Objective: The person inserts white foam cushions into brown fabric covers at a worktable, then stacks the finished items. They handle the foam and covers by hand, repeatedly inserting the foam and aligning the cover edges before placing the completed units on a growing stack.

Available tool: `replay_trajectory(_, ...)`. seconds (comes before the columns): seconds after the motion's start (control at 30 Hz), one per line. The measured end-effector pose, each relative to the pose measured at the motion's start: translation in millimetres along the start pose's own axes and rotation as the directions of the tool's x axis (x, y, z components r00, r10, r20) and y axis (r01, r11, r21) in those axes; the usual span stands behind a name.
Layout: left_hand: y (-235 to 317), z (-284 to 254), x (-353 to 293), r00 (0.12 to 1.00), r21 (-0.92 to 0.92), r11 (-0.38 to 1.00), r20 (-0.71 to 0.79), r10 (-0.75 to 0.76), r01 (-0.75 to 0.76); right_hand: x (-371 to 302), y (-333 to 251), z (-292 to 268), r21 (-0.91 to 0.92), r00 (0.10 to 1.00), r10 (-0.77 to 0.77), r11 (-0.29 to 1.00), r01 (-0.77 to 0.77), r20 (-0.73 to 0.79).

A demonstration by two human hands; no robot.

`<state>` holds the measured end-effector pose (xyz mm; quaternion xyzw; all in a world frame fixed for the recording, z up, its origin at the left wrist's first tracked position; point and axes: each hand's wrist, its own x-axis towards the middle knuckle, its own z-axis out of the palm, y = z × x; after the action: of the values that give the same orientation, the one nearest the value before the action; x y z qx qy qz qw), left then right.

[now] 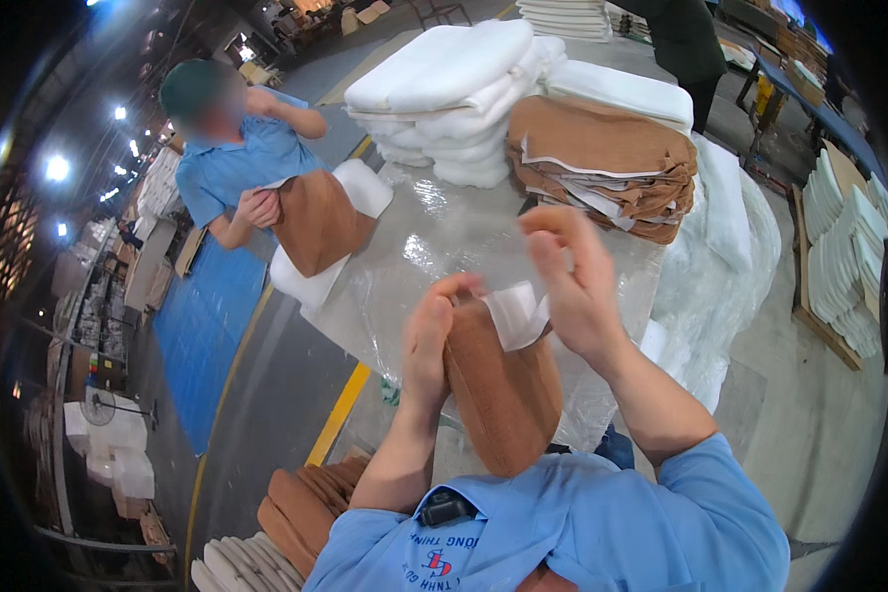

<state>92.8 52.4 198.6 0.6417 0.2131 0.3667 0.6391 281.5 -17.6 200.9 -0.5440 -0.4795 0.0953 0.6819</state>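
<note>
A brown fabric cushion (503,395) stands upright close against my chest, its covered, padded shape narrowing toward the bottom. A white fabric flap (516,316) sticks out of its top end. My left hand (432,335) grips the cushion's left upper side, with the fingertips bent over the top edge and slightly blurred. My right hand (582,286) is raised at the right of the flap, fingers apart and smeared by motion at the tips. Nothing shows in its grasp; whether its palm touches the flap is hard to tell.
A plastic-covered table (419,222) carries a stack of brown covers (602,163) and piled white pads (444,79). Across it, a co-worker (247,148) handles another brown cushion (316,222). More brown cushions (301,513) lie at lower left. White pads (844,257) stand on a rack at right.
</note>
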Motion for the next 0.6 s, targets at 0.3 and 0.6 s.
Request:
replay_trajectory(0.3,-28,-43,57,0.906,-0.332,0.943,-0.403,-0.13,-0.013,-93,17,-16,0.044,0.963,-0.183,0.983,0.178,0.198)
replay_trajectory(0.6,-67,-40,84,0.973,-0.11,0.99,-0.225,0.059,-0.085,-70,53,-16,0.245,0.983,0.159,0.953,-0.178,0.094)
